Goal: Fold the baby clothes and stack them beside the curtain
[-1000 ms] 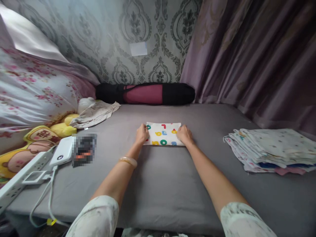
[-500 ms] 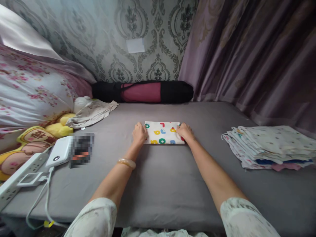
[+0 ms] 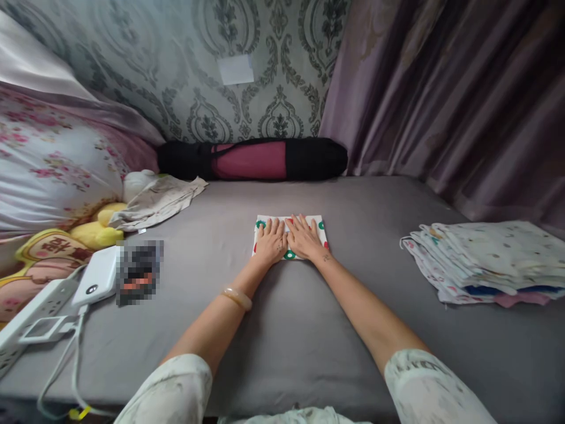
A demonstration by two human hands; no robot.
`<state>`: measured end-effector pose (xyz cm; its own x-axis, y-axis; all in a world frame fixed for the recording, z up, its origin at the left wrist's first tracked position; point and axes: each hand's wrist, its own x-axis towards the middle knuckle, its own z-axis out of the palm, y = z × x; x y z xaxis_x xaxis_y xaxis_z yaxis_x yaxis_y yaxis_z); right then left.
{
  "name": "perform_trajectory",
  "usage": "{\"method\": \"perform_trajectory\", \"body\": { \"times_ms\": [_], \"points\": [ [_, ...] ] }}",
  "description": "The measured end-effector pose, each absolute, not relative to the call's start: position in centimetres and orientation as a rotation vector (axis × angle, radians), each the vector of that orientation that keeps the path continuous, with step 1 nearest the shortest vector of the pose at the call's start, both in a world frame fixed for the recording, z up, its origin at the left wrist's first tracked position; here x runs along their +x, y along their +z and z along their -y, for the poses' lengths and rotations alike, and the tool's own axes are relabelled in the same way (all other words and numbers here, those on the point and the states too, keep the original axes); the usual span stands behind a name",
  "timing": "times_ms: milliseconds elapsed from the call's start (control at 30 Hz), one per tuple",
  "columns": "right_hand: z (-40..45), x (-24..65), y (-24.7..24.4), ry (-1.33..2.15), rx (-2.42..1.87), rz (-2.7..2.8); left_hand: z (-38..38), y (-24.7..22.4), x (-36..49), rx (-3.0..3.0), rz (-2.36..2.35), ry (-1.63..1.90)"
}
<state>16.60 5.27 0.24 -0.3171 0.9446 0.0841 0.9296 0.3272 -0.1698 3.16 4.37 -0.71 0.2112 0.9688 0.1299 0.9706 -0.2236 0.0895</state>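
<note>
A folded white cloth [image 3: 289, 255] printed with colourful letters lies flat on the grey bed sheet [image 3: 300, 335]. My left hand [image 3: 271, 241] rests palm down on its left half, fingers spread. Beside it, my right hand [image 3: 304, 237] presses flat on the right half, its fingers also stretched out. Much of the cloth's print is hidden beneath the two hands. A pale bangle circles my left forearm.
At the right sits a stack of folded cloths [image 3: 489, 259]. A black and pink roll bag [image 3: 251, 160] lies along the wall. To the left are a crumpled beige cloth [image 3: 163, 203], yellow plush toys [image 3: 95, 229], a white power bank [image 3: 97, 277], a power strip [image 3: 35, 315] and cables.
Both hands have let go of the cloth's side edges and moved inward onto its top, fingers now spread flat. The cloth stays in about the same place.
</note>
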Motion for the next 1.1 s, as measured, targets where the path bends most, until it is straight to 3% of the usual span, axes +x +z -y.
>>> {"method": "perform_trajectory", "body": {
  "times_ms": [533,867,1100],
  "points": [
    [-5.9,16.7,1.1,0.293,-1.797,2.428,-5.2,0.8,3.1,-2.481,1.936,-0.195],
    [-3.9,16.8,-0.2,0.056,-1.808,2.312,-3.8,-0.9,4.0,-2.468,1.982,-0.288],
    [-4.4,15.8,0.8,0.237,-1.894,2.312,-4.9,0.3,2.7,-2.591,2.039,-0.243]
  ]
}}
